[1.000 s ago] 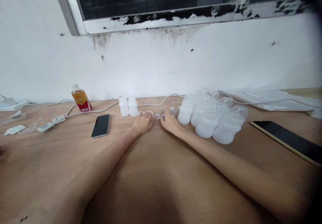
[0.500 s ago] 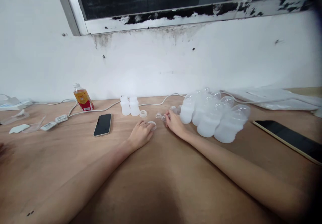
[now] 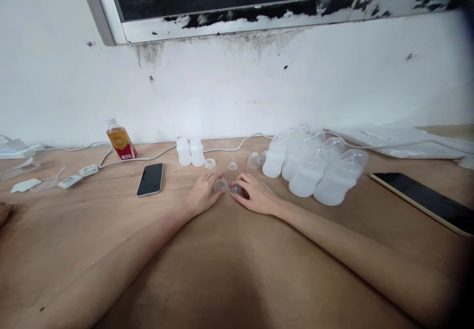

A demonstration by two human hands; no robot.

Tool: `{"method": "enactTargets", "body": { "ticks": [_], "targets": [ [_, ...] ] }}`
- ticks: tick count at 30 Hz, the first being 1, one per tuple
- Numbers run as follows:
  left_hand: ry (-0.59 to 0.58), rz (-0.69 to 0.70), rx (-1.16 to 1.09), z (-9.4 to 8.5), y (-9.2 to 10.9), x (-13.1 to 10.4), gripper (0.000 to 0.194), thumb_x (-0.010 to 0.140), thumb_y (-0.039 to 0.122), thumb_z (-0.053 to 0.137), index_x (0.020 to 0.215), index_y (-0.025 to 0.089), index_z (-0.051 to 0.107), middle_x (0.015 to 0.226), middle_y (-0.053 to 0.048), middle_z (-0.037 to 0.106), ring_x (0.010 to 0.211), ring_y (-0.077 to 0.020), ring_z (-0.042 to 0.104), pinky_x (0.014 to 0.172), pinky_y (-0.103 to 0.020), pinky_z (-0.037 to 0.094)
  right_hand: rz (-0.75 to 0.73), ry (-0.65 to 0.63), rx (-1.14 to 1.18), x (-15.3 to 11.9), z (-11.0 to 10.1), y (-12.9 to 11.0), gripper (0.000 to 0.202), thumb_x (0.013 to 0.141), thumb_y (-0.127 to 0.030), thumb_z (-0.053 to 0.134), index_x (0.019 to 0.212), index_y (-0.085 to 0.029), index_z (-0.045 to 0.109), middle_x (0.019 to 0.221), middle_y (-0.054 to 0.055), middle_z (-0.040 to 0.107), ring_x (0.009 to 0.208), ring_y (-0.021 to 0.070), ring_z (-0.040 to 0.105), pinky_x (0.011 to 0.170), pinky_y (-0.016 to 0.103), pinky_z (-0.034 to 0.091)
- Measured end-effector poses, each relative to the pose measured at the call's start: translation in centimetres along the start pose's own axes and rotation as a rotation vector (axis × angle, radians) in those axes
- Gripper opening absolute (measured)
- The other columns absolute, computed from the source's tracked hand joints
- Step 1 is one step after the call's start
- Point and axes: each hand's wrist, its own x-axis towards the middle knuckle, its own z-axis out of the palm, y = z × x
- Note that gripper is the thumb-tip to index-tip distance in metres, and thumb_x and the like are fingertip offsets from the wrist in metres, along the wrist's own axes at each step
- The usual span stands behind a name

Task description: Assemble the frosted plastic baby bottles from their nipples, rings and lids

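Note:
My left hand (image 3: 202, 193) is closed around a clear bottle collar ring (image 3: 220, 186), tilted just above or against the table. Close beside it, my right hand (image 3: 259, 195) grips a clear bottle teat (image 3: 236, 189) between thumb and fingers. Another teat (image 3: 232, 164) stands on the table beyond the hands, with a whitish collar ring (image 3: 210, 163) to its left. Behind the right hand is a clear dome cap (image 3: 254, 160). Two open white baby bottles (image 3: 184, 154) stand at the back, and several capped baby bottles (image 3: 301, 178) are grouped to the right.
A phone (image 3: 150, 180) lies at left, near a drink bottle (image 3: 122, 141) and a white cable (image 3: 155, 159). Farther left are small white devices (image 3: 70, 181). A larger phone (image 3: 422, 201) and plastic bags (image 3: 388, 141) lie at right. Part of another hand (image 3: 4, 212) shows at the left edge.
My right hand has picked up a teat and brought it nearer, beside the left hand. The ring in my left hand has tilted up towards me.

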Motion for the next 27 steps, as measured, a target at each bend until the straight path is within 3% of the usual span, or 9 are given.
{"method": "enactTargets", "body": {
  "ticks": [3, 6, 10, 14, 16, 19, 22, 27],
  "targets": [
    [0.071, -0.178, -0.470, -0.3, -0.4, 0.5, 0.045, 0.067, 0.023, 0.060, 0.109, 0.014, 0.045, 0.106, -0.010, 0.056, 0.096, -0.0202, 0.054, 0.080, -0.034, 0.044, -0.016, -0.014, -0.007, 0.0, 0.0, 0.0, 0.023, 0.079, -0.032, 0.042, 0.094, -0.018, 0.054, 0.091, 0.007, 0.051, 0.088, 0.0195, 0.048, 0.073, 0.033, 0.042],
    [0.067, -0.312, -0.720, -0.6, -0.9, 0.8, 0.047, 0.060, 0.025, 0.066, 0.101, 0.013, 0.049, 0.100, -0.010, 0.059, 0.097, -0.0221, 0.055, 0.084, -0.036, 0.042, -0.013, -0.020, 0.016, -0.1, -0.1, -0.1, 0.021, 0.080, -0.030, 0.041, 0.093, -0.018, 0.053, 0.092, 0.007, 0.051, 0.089, 0.0197, 0.048, 0.075, 0.034, 0.042],
    [0.052, -0.363, -0.772, -0.5, -1.1, 0.9, 0.045, 0.057, 0.027, 0.069, 0.095, 0.012, 0.051, 0.097, -0.010, 0.062, 0.097, -0.0235, 0.055, 0.087, -0.039, 0.040, 0.006, 0.016, 0.127, 0.0, -0.1, 0.0, 0.021, 0.080, -0.029, 0.041, 0.095, -0.019, 0.053, 0.094, 0.007, 0.052, 0.090, 0.0196, 0.049, 0.077, 0.035, 0.041],
    [0.059, -0.324, -0.787, -0.3, -1.1, 0.8, 0.041, 0.056, 0.026, 0.070, 0.090, 0.012, 0.051, 0.114, -0.013, 0.053, 0.100, -0.0240, 0.054, 0.089, -0.039, 0.040, 0.153, 0.189, 0.497, 0.4, 0.2, 1.0, 0.026, 0.081, -0.028, 0.040, 0.106, -0.021, 0.047, 0.100, 0.007, 0.052, 0.087, 0.0166, 0.054, 0.066, 0.030, 0.045],
    [0.046, -0.317, -0.803, -0.2, -1.2, 0.8, 0.040, 0.056, 0.025, 0.069, 0.090, 0.012, 0.051, 0.113, -0.013, 0.053, 0.101, -0.0241, 0.053, 0.089, -0.039, 0.040, 0.294, 0.195, 0.740, 0.7, 0.4, 1.6, 0.034, 0.075, -0.029, 0.049, 0.108, -0.021, 0.043, 0.089, 0.004, 0.055, 0.071, 0.0142, 0.057, 0.053, 0.025, 0.045],
    [0.038, -0.305, -0.816, -0.1, -1.2, 0.8, 0.040, 0.057, 0.024, 0.069, 0.089, 0.012, 0.049, 0.107, -0.011, 0.056, 0.099, -0.0231, 0.054, 0.089, -0.039, 0.040, 0.422, 0.154, 0.984, 1.0, 0.5, 2.1, 0.039, 0.063, -0.029, 0.063, 0.096, -0.017, 0.046, 0.069, -0.001, 0.055, 0.052, 0.0094, 0.053, 0.044, 0.021, 0.040],
    [0.037, -0.302, -0.791, -0.1, -1.2, 0.8, 0.038, 0.058, 0.023, 0.068, 0.089, 0.013, 0.048, 0.105, -0.010, 0.057, 0.098, -0.0221, 0.055, 0.088, -0.040, 0.041, 0.444, 0.168, 1.048, 1.1, 0.4, 2.0, 0.033, 0.059, -0.029, 0.065, 0.084, -0.015, 0.050, 0.063, -0.003, 0.054, 0.047, 0.0067, 0.049, 0.043, 0.020, 0.038],
    [0.019, -0.282, -0.759, -0.2, -1.1, 0.7, 0.037, 0.060, 0.022, 0.067, 0.090, 0.014, 0.047, 0.104, -0.010, 0.057, 0.096, -0.0214, 0.056, 0.087, -0.039, 0.042, 0.446, 0.176, 1.009, 1.1, 0.2, 1.7, 0.034, 0.059, -0.025, 0.065, 0.089, -0.014, 0.052, 0.068, -0.001, 0.055, 0.050, 0.0070, 0.050, 0.043, 0.020, 0.039]
  ]
}}
